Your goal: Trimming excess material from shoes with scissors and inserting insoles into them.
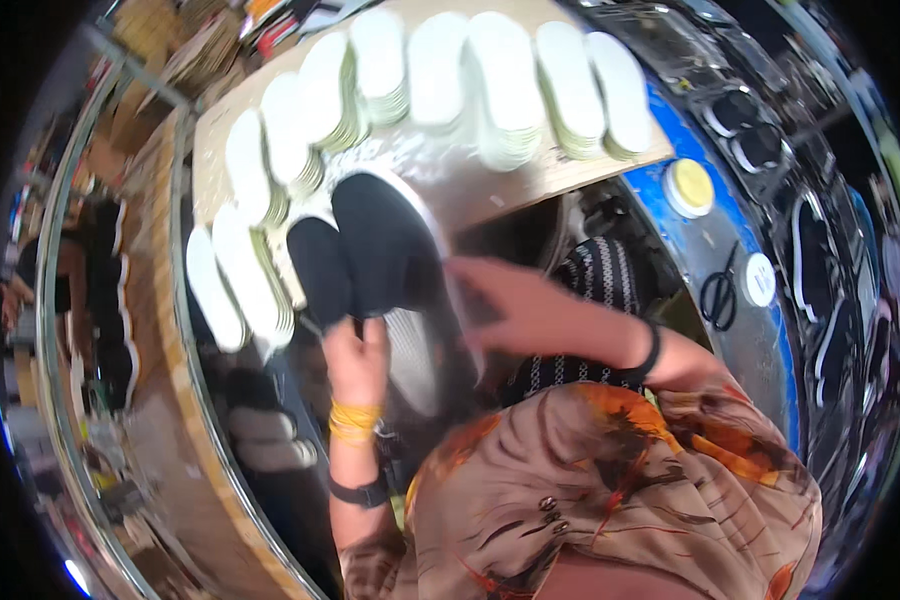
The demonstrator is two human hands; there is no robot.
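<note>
1. The left hand (358, 352) is closed around the lower end of a black shoe upper (385, 245), which is gripped from beneath with the fingers curled upward. Yellow bands and a dark watch are worn on that wrist.
2. The right hand (515, 305) is held open and blurred, with its fingers spread against the right side of the same upper; whether anything is pinched there cannot be told. A black band is worn on the right wrist.
3. The black shoe upper is seen as a dark, matte, rounded fabric shell with a pale rim along its upper right edge. A second black upper (320, 268) lies touching it on the left, smaller in view.
4. Both uppers are held just above the hands, between them and the bench (450, 180), over its near edge.
5. The bench is a pale wooden board. An arc of stacked white insoles (500, 85) is laid along its far and left sides, the stacks standing close together.
6. To the right, a blue-edged metal surface (760, 340) is seen, on which black scissors (718, 295), a yellow round lid (690, 185) and a white round lid (760, 280) lie near one another.
7. Further right, dark shoe parts with white outlines (810, 240) are ranged in a row. At the far left, another person (65, 270) is seen beside a cluttered work area.
</note>
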